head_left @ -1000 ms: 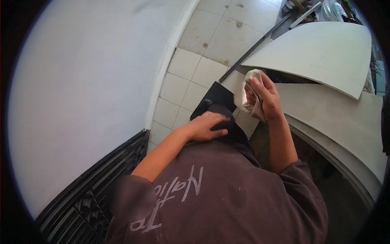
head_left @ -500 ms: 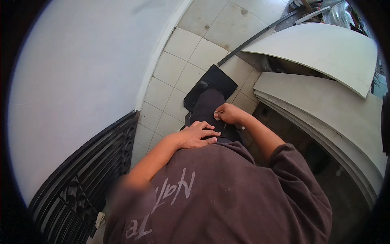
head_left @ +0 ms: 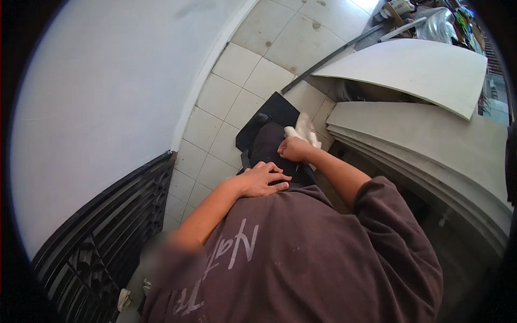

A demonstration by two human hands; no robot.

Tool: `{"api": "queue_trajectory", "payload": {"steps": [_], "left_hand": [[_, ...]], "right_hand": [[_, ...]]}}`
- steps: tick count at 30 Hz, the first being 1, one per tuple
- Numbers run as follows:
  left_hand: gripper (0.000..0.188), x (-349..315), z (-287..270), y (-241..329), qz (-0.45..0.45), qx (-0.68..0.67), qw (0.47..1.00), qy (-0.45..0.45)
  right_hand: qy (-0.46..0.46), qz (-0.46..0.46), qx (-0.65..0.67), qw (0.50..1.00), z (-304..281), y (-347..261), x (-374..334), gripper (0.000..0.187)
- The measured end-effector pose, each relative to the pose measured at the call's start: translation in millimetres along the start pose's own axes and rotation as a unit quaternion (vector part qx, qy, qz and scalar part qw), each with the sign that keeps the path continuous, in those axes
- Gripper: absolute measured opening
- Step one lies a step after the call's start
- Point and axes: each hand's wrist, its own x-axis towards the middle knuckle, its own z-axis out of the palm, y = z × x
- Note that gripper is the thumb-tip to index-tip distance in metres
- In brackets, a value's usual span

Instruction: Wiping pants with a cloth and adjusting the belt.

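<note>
My right hand (head_left: 293,149) is closed around a crumpled white cloth (head_left: 305,129), over my dark trouser leg (head_left: 267,142). The cloth's loose end fans out beyond the knuckles, away from me. Lying on my lap near the shirt's hem, my left hand (head_left: 264,179) has its fingers spread and holds nothing. Past my leg is a flat black panel (head_left: 277,110) with cut corners, low over the floor tiles. What supports it is hidden.
Large pale boards (head_left: 409,126) are stacked at my right, a curved white sheet (head_left: 414,70) above them. A long dark bar (head_left: 334,55) lies on the tiled floor (head_left: 231,89). A black metal grille (head_left: 107,231) leans by the white wall (head_left: 118,81). Clutter (head_left: 431,21) fills the far right.
The cloth now swings out past my right hand, where only a small bit showed before. That hand has shifted slightly left. My left hand stays on my lap. The view has tilted a little.
</note>
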Motion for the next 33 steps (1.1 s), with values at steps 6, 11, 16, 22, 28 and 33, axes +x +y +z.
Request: {"api": "queue_trajectory", "payload": {"steps": [6, 11, 16, 22, 28, 33], "left_hand": [[0.06, -7, 13, -8, 0.017, -0.017, 1.0, 0.006], [0.057, -12, 20, -14, 0.024, -0.014, 0.999, 0.022], [0.048, -18, 20, -16, 0.015, -0.002, 1.0, 0.027], [0.045, -30, 29, -35, 0.03, -0.049, 0.998, 0.041], [0.046, -28, 24, -33, 0.019, -0.017, 0.999, 0.036], [0.046, -25, 14, -35, 0.022, -0.003, 0.999, 0.03]], "right_hand": [[-0.017, 0.061, 0.067, 0.996, -39, -36, -19, 0.033], [-0.03, 0.071, -0.004, 0.997, 9, -23, -46, 0.031], [0.087, 0.158, -0.079, 0.98, 20, -18, -12, 0.03], [-0.001, 0.16, 0.12, 0.98, -2, -20, -30, 0.032], [0.043, 0.134, 0.03, 0.99, 27, -26, -27, 0.03], [0.087, 0.132, 0.009, 0.987, 31, -22, -2, 0.028]]}}
